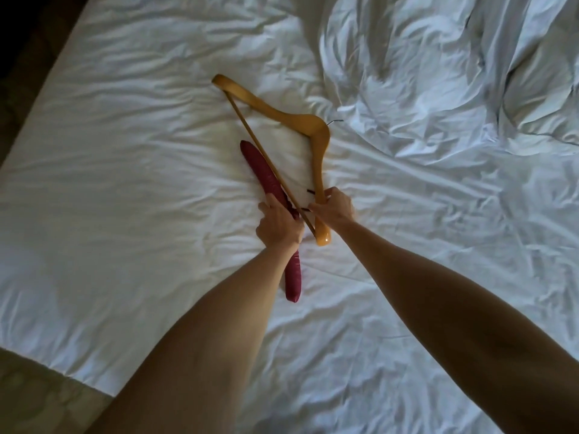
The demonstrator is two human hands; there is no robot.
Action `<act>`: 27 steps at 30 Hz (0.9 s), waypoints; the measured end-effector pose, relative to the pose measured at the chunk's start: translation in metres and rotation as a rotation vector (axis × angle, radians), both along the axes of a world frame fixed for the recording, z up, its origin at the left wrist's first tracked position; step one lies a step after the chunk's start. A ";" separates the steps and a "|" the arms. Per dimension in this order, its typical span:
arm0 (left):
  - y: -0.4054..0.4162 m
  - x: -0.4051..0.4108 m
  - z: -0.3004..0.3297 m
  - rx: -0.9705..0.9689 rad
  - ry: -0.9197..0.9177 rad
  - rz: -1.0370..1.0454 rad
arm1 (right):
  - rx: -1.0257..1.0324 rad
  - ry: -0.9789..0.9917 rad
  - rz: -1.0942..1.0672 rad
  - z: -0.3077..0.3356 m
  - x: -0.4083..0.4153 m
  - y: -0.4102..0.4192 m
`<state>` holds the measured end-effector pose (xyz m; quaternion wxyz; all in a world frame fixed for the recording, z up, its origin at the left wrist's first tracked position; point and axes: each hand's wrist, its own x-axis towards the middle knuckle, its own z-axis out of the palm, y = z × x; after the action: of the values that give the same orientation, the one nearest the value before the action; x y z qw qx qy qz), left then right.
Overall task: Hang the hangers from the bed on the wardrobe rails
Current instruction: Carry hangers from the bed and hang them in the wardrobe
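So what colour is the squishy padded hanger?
Dark red, like maroon. The padded hanger shows best in the head view, under the left hand.

Wooden hanger (313, 126) on a white bed (141, 151), right hand (336, 208) gripping its near arm, left hand (279, 225) holding a red padded hanger (266, 173) (crumpled duvet (454, 73) beyond)

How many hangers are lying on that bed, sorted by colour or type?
Wooden hanger, light brown with a crossbar, gripped by the right hand: 1
Padded hanger, dark red fabric, gripped by the left hand: 1
Total: 2 hangers, both on the white sheet. Short black pieces show between the two hands; I cannot tell what they belong to.
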<state>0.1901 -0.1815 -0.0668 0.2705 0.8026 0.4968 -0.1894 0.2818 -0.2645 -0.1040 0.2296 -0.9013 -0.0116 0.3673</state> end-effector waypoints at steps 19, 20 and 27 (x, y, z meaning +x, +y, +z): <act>0.001 -0.112 -0.006 -0.018 0.121 0.062 | 0.249 -0.011 -0.501 0.042 -0.093 -0.104; -0.001 -0.119 -0.001 -0.038 0.094 0.087 | 0.254 -0.013 -0.516 0.051 -0.102 -0.106; -0.012 -0.165 0.079 -0.317 -0.103 0.396 | 0.375 -0.033 -0.423 0.149 -0.149 -0.105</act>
<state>0.0253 -0.1930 0.0118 0.4496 0.6460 0.5939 -0.1669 0.1332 -0.3696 0.0454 0.4637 -0.8314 0.1050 0.2878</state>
